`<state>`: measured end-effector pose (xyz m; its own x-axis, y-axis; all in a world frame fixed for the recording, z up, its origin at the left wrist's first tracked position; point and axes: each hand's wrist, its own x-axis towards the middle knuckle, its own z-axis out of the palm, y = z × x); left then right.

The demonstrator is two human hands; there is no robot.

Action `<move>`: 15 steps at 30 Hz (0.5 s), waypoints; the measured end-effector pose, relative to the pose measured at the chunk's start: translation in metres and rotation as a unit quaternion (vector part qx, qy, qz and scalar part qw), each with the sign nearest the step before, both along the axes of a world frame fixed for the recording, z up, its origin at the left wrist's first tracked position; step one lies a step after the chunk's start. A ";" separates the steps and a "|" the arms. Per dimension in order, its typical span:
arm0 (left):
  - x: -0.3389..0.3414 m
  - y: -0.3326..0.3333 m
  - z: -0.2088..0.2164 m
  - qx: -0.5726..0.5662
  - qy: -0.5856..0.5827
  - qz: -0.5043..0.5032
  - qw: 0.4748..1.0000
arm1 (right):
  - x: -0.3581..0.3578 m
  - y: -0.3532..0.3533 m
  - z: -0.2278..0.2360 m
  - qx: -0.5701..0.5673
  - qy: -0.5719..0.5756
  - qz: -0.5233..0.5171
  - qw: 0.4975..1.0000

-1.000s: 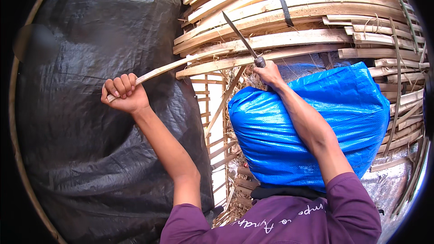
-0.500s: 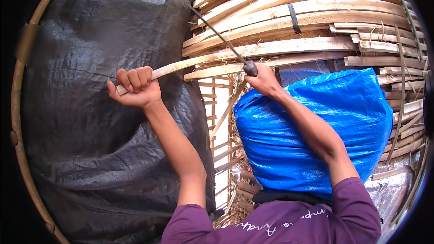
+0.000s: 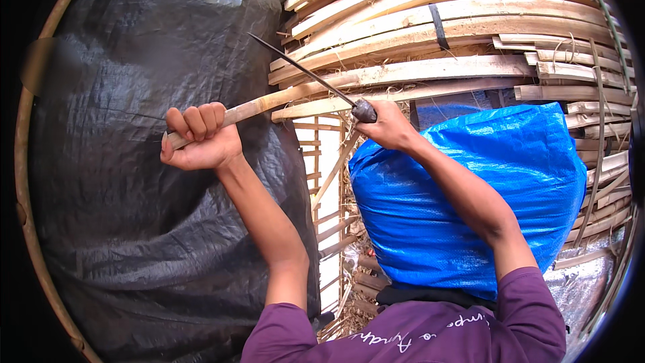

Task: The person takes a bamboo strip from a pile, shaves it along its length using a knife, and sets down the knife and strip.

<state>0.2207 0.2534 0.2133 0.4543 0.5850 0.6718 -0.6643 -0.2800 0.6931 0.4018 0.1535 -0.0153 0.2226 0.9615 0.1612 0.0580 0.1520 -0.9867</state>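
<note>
My left hand (image 3: 203, 136) is closed in a fist around the near end of a bamboo strip (image 3: 269, 101), with the thumb along its tip. The strip slants up to the right, its tan, jointed side showing. My right hand (image 3: 388, 126) is wrapped round the dark, rounded handle (image 3: 365, 111) of a long knife. Its thin dark blade (image 3: 295, 65), seen nearly edge-on, points up and left and crosses the strip in the picture. Whether blade and strip touch, I cannot tell.
Strapped stacks of pale bamboo strips (image 3: 470, 23) fill the upper right. A blue tarp bundle (image 3: 463, 195) lies below my right forearm. Black plastic sheeting (image 3: 154, 228) covers the left side, with a bamboo pole (image 3: 23, 161) along its edge. A slatted lattice (image 3: 327, 228) stands between.
The knife has shifted left and its tip has swung lower. The strip has turned in my left hand, from its pale flat face to its tan jointed side.
</note>
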 end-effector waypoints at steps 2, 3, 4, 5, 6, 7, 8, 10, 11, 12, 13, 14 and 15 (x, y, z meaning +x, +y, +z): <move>0.000 -0.001 0.003 -0.014 0.007 -0.007 1.000 | 0.002 0.001 -0.003 -0.008 -0.002 -0.001 1.000; 0.001 -0.001 0.004 -0.028 0.015 -0.014 0.999 | 0.003 0.000 -0.001 -0.009 0.000 -0.006 1.000; 0.000 0.001 0.004 -0.029 0.015 -0.013 0.999 | 0.003 0.000 -0.001 -0.010 0.002 -0.011 1.000; 0.000 0.005 0.004 -0.021 0.009 -0.024 0.999 | 0.003 0.000 -0.001 -0.010 0.002 -0.011 1.000; 0.000 0.007 0.004 -0.014 0.004 -0.035 0.999 | 0.003 0.000 -0.002 -0.010 0.003 -0.003 1.000; 0.000 0.008 0.003 -0.015 0.004 -0.034 0.999 | 0.003 0.000 -0.002 -0.009 0.004 0.004 1.000; 0.002 0.009 0.003 -0.021 -0.021 -0.010 1.000 | 0.003 0.000 -0.003 -0.009 0.004 0.004 1.000; 0.003 0.009 0.004 -0.027 -0.046 0.015 0.998 | 0.000 0.002 -0.007 -0.025 -0.005 0.011 1.000; 0.003 0.010 0.005 -0.038 -0.049 0.032 0.998 | 0.000 0.003 -0.011 -0.026 -0.005 0.011 1.000; 0.003 0.010 0.006 -0.049 -0.052 0.049 0.996 | -0.001 0.004 -0.014 -0.027 -0.019 0.007 0.999; 0.003 0.010 0.006 -0.050 -0.052 0.049 0.996 | -0.002 0.006 -0.018 -0.029 -0.033 0.004 0.999; 0.002 0.011 0.006 -0.030 -0.022 0.057 0.998 | -0.003 0.006 -0.019 -0.029 -0.033 0.004 0.999; 0.001 0.011 0.006 -0.010 0.008 0.065 0.998 | -0.005 0.006 -0.020 -0.011 -0.029 -0.005 1.000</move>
<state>0.2218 0.2642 0.2190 0.3843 0.6530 0.6526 -0.6115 -0.3495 0.7099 0.3972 0.1595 -0.0353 0.2239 0.9626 0.1524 0.1158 0.1290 -0.9849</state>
